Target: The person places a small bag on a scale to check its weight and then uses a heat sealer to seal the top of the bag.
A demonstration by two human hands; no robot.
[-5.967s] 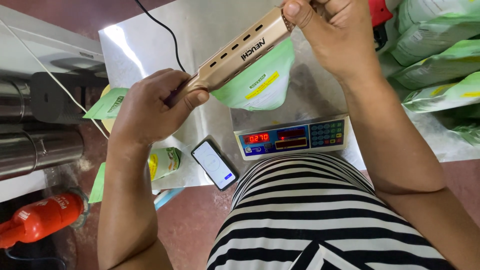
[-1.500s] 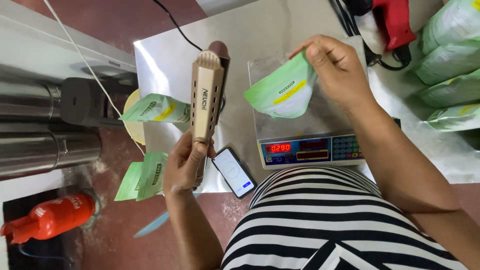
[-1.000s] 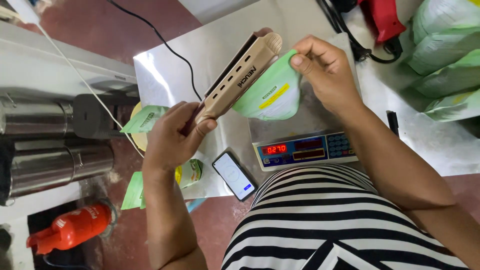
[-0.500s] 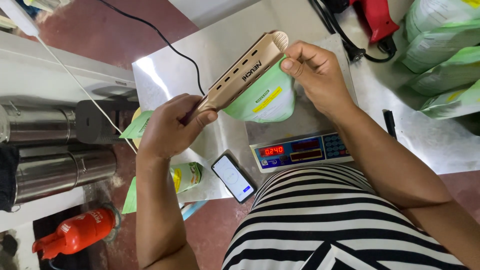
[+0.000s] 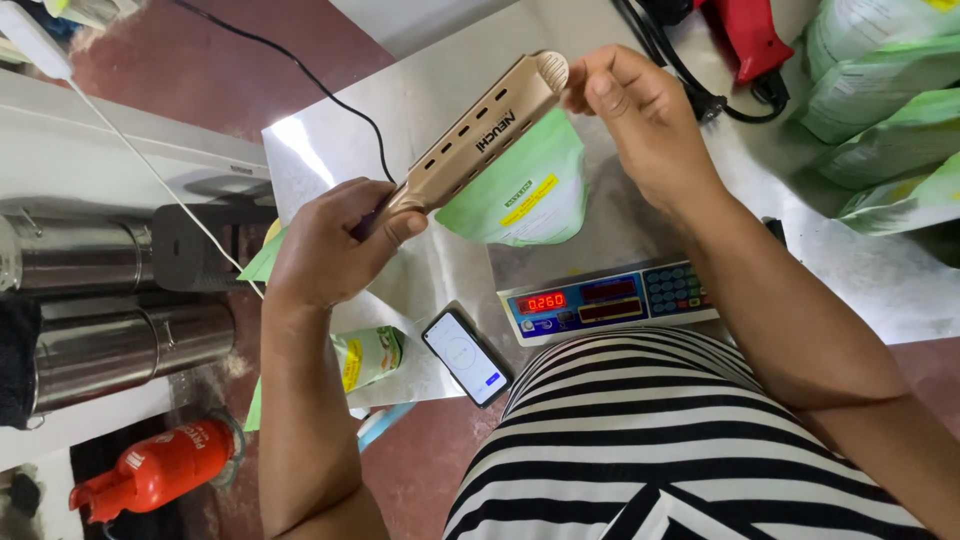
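Note:
My left hand (image 5: 335,240) grips the handle of a long gold flat iron (image 5: 480,135), which lies slanted across the top edge of a green and white pouch (image 5: 525,190). The pouch rests on a digital weighing scale (image 5: 600,300) with a lit red display. My right hand (image 5: 640,115) pinches the far tip of the iron and the pouch's top corner. The pouch's upper edge is hidden between the iron's plates.
A phone (image 5: 467,357) lies on the metal table (image 5: 330,150) left of the scale. Flat green pouches (image 5: 365,355) sit at the table's left edge, filled pouches (image 5: 880,110) at right. A red tool (image 5: 745,35), steel cylinders (image 5: 110,340) and a red canister (image 5: 160,470) surround it.
Over the last seconds the iron swung from upright down across the pouch's top. My right hand moved from holding the pouch to pinching the iron's tip. The view shifted slightly.

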